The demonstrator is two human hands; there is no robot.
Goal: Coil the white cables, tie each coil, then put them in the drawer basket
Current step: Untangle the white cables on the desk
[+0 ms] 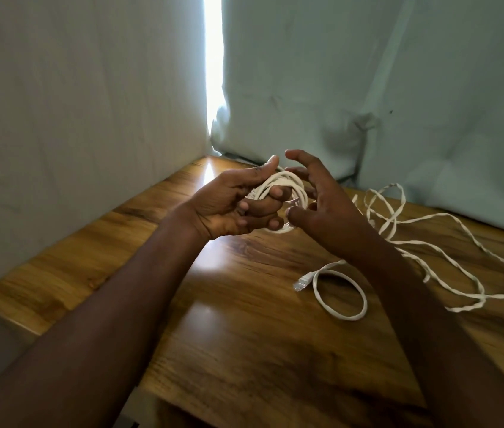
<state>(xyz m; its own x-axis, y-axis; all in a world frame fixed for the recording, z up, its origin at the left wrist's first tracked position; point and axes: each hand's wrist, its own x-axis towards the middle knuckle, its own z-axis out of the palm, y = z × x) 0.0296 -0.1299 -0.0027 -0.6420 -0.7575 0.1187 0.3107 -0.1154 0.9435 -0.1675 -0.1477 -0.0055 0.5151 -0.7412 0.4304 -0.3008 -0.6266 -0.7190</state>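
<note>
While left hand [229, 205] grasps coil [287, 186] | right hand [321, 208] released, hides coil's far side

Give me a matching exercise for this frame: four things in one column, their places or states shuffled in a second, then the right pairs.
Things:
1. coiled white cable
2. clear plastic cable plug
3. right hand
4. loose white flat cable

States:
A. sprawled in loops over the brown wooden table, right of the hands
B. gripped by the left hand, raised off the table
C. fingers spread, beside the coil
D. lying on the table at the near end of a cable loop

Pairs: 1-B, 2-D, 3-C, 4-A
</note>
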